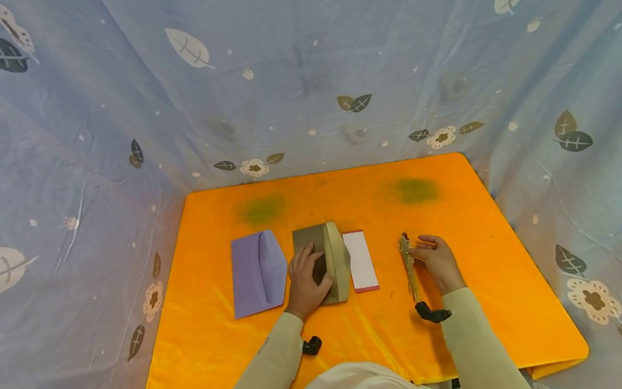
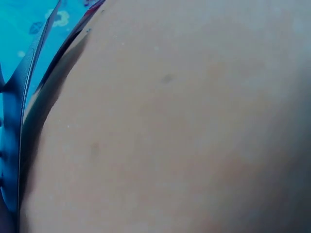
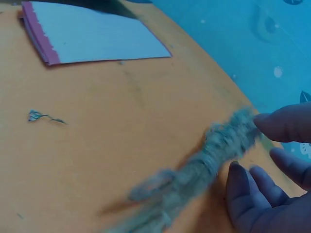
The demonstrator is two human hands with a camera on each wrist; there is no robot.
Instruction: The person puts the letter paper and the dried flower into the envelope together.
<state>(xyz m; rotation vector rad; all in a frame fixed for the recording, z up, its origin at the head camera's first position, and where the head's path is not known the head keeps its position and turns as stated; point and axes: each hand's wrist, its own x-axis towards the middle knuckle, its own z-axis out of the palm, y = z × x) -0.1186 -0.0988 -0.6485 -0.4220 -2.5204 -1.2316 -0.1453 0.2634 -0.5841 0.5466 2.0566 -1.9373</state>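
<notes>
My left hand (image 1: 308,283) rests on an olive-brown envelope (image 1: 307,235), fingers over its front and thumb near the unfolded, paler flap (image 1: 337,265). In the left wrist view, skin fills most of the picture, with a dark paper edge (image 2: 19,111) rising at the left. My right hand (image 1: 439,265) is beside a slim, rough, straw-coloured bundle (image 1: 408,262) with red at its far end. In the right wrist view, the fingertips are right at the end of this bundle (image 3: 194,170), with fingers spaced apart and loosely bent. The bundle looks blurred there.
A purple envelope (image 1: 248,275) lies left of the brown one, its flap unfolded. Between the brown envelope and the bundle lies a white card (image 1: 360,262) with red ends. A tiny twisted scrap (image 3: 41,116) lies on the orange table cover (image 1: 335,194). Patterned curtains (image 1: 291,81) surround the table.
</notes>
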